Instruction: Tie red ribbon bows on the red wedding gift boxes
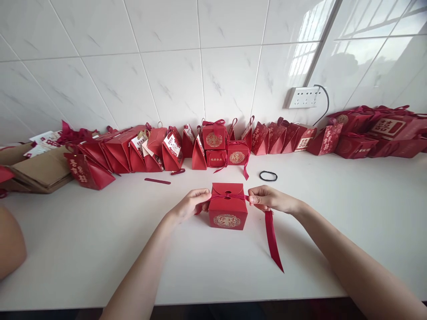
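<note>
A red gift box [228,220] with a gold emblem on its front stands upright on the white table [187,266]. Dark red ribbon [274,242] crosses the box top and meets in a small knot at the middle. At the box's left side, my left hand [193,202] is closed on one ribbon end, its fingers against the box edge. To the right of the box, my right hand [270,198] pinches the other ribbon end between thumb and fingers, and a long tail hangs below it onto the table.
Red boxes and bags [116,149] line the wall, with brown cardboard [43,166] at left. Behind my box stand stacked ribboned boxes [214,138]. A black loop [268,176] and dark red strip [157,181] lie nearby. A power strip [303,98] is on the wall.
</note>
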A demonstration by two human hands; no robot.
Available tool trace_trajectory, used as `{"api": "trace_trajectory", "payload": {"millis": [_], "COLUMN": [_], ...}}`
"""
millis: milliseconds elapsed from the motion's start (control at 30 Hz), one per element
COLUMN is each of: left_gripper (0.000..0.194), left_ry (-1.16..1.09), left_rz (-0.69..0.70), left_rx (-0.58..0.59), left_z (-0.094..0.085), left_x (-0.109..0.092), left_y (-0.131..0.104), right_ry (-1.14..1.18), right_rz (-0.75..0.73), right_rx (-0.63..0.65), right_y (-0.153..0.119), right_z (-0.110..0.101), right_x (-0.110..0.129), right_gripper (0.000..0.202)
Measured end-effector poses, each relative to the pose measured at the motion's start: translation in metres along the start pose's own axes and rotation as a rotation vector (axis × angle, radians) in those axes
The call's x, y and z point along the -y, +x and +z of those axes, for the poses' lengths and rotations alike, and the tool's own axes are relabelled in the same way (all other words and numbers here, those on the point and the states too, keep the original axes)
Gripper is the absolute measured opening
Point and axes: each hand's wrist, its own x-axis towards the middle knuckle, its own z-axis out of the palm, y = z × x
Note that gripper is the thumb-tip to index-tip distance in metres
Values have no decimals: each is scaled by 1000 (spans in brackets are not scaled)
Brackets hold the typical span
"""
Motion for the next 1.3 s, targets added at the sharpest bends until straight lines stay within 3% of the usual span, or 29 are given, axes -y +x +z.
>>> {"api": "trace_trajectory", "payload": {"millis": [267,467,667,1033,1167,1300], "left_gripper": [39,37,36,36,32,19], "left_ry": [64,173,97,104,180,448], "left_rz": [1,23,62,0,17,-15], "left_rx": [8,73,149,122,-8,-180], "left_z": [-4,10,24,26,25,33], "left_x": [5,6,9,2,-9,-29], "left_y": [1,0,-2,-6,-15,-32], "right_ry": [-42,-2,-76,40,20,-24], "right_rz": [-43,-385,-505,-301,-263,-278], "right_rx": [-30,-139,-225,-209,-305,-318], "right_y": [-7,-17,-22,-13,-11,-13], "right_z": [-3,-2,6,41,49,52], "right_x": [7,17,24,28,29,30], "right_gripper": [47,37,24,34,37,38]}}
